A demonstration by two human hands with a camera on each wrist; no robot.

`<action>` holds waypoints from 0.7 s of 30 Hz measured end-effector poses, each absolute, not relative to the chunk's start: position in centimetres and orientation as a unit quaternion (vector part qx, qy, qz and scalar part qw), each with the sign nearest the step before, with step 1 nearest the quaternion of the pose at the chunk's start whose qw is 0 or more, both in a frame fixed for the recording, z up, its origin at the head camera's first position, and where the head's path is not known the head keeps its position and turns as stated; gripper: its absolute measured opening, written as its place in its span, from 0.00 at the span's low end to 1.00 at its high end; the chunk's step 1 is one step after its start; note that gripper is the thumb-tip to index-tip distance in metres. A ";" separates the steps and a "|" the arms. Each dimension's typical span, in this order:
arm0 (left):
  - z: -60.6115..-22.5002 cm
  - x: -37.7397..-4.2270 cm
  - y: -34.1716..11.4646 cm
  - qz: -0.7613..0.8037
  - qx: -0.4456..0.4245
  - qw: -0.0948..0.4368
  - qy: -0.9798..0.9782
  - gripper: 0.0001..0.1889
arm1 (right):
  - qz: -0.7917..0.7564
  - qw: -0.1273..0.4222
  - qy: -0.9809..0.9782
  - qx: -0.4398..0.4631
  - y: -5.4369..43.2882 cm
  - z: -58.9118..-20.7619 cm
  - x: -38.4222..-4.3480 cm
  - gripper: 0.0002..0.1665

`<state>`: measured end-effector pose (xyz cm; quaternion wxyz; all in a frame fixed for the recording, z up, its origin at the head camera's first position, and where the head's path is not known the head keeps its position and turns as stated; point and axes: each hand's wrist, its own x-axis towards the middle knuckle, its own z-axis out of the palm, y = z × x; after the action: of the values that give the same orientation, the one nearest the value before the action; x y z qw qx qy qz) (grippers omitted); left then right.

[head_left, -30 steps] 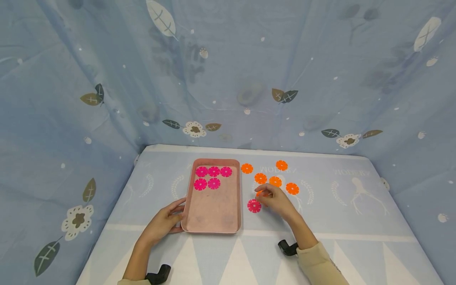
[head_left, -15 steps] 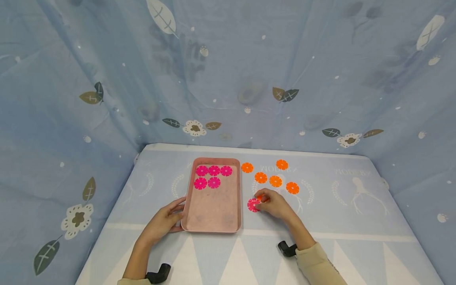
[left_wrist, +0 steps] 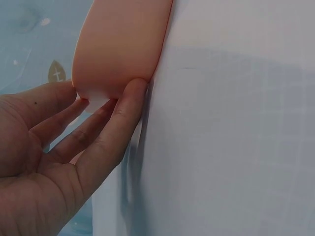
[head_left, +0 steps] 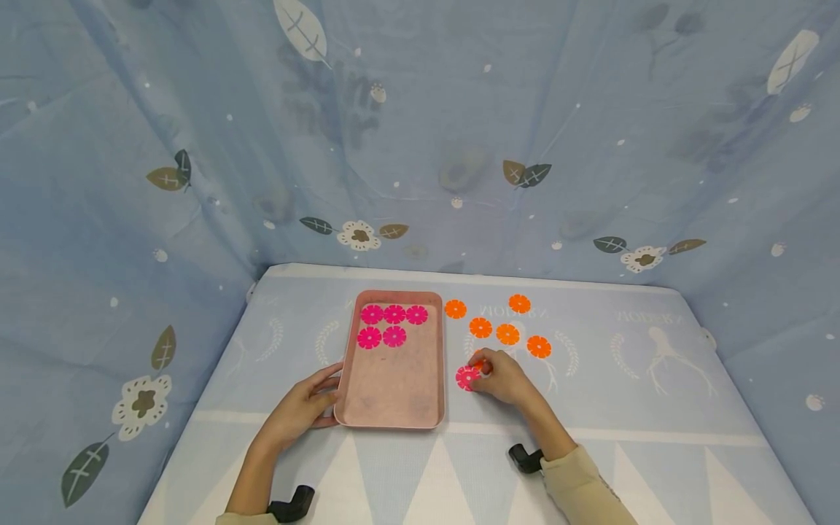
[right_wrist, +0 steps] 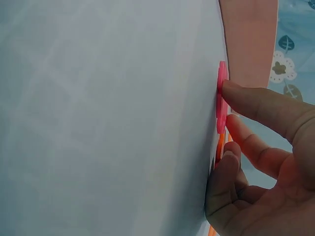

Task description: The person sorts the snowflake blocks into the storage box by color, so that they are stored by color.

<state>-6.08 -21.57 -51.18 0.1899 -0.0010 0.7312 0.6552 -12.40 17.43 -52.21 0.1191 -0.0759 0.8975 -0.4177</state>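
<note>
A pink slotted plastic disc (head_left: 467,378) lies on the table just right of the pink tray (head_left: 394,397). My right hand (head_left: 504,375) pinches this disc with thumb and index finger; in the right wrist view the thumb tip (right_wrist: 231,93) overlaps its face. The other fingers curl low near the tabletop. Partly hidden under that hand is an orange disc (right_wrist: 220,147). On the tray's left side, near its front corner, my left hand (head_left: 298,410) holds the wall, fingers against the outside in the left wrist view. Several pink discs (head_left: 394,336) lie in two rows at the tray's far end.
Several orange discs (head_left: 507,335) are scattered on the table right of the tray. A patterned cloth covers the table (head_left: 643,408), and blue curtains (head_left: 420,146) stand behind and at both sides. Black wrist mounts (head_left: 293,504) sit on the forearms.
The right hand has come down and slightly toward me, its thumb and index finger meeting the pink disc. The left hand and tray stay where they were.
</note>
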 end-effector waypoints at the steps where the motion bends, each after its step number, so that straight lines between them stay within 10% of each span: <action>1: -51.1 -6.1 -21.5 0.656 -0.002 0.190 0.730 0.29 | -0.413 0.119 0.899 -0.077 17.4 -52.2 -12.4 0.19; 21: -51.0 -6.0 -21.6 0.659 0.004 0.193 0.727 0.29 | -0.429 0.124 0.894 -0.035 17.6 -51.9 -12.5 0.13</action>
<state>-6.05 -21.59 -51.03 0.1930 0.0043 0.7266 0.6594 -12.45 17.59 -51.91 0.1236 -0.0349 0.8941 -0.4291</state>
